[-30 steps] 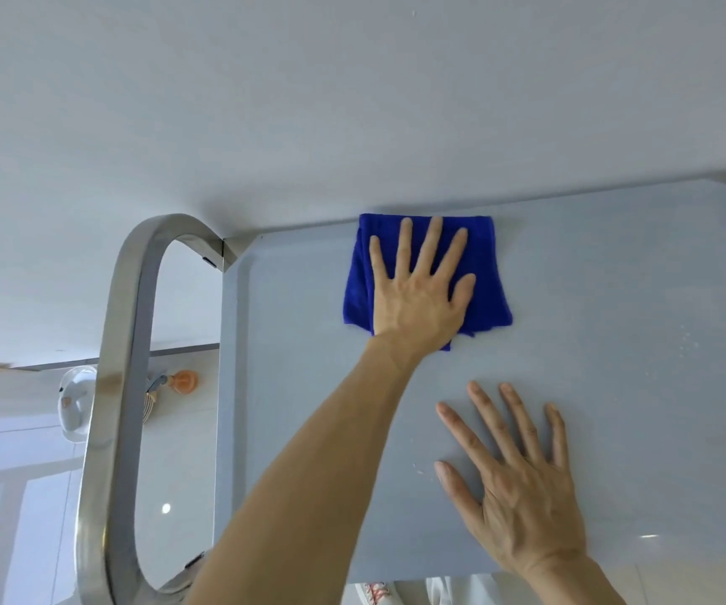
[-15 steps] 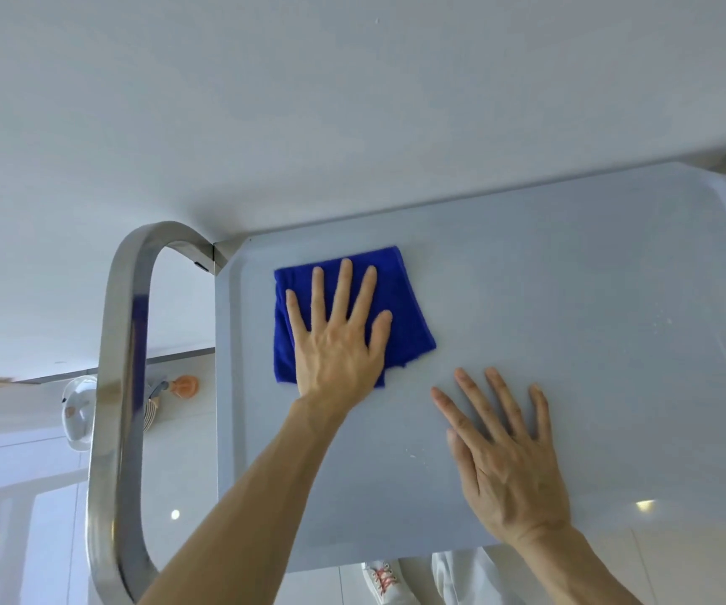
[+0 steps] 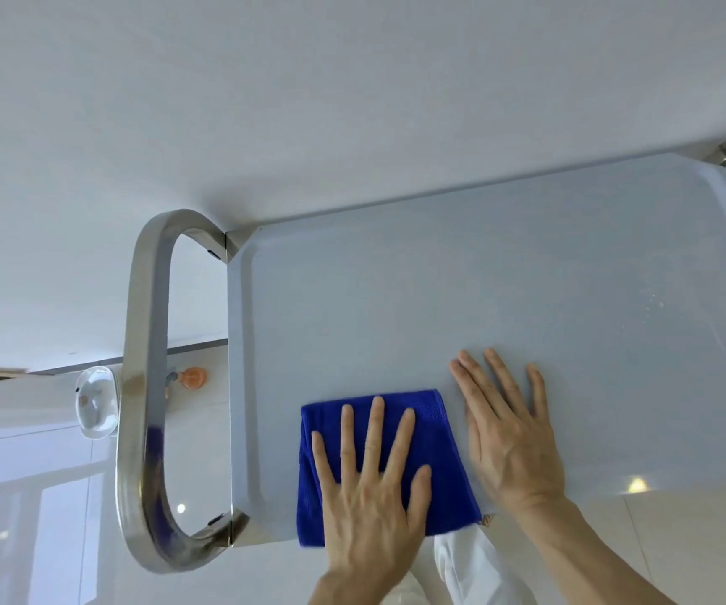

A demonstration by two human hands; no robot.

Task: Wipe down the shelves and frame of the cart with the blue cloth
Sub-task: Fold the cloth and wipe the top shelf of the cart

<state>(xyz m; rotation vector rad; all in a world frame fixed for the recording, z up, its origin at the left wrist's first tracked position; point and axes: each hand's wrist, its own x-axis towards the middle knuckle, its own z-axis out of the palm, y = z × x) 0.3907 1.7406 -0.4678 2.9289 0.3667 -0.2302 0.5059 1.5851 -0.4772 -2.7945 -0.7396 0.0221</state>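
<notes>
Cart top shelf [image 3: 505, 277], pale grey with a raised rim, fills centre to 3 o'clock; steel loop handle [image 3: 145, 386] sits off its edge at 9 o'clock. Blue cloth [image 3: 435, 456], folded, lies flat at the shelf's near edge around 6 o'clock, lower part seemingly overhanging, hard to confirm. Left hand [image 3: 369, 495] presses it, fingers straight and spread; right hand [image 3: 513, 434] just beside at 4 o'clock, palm flat on bare shelf, holding nothing.
</notes>
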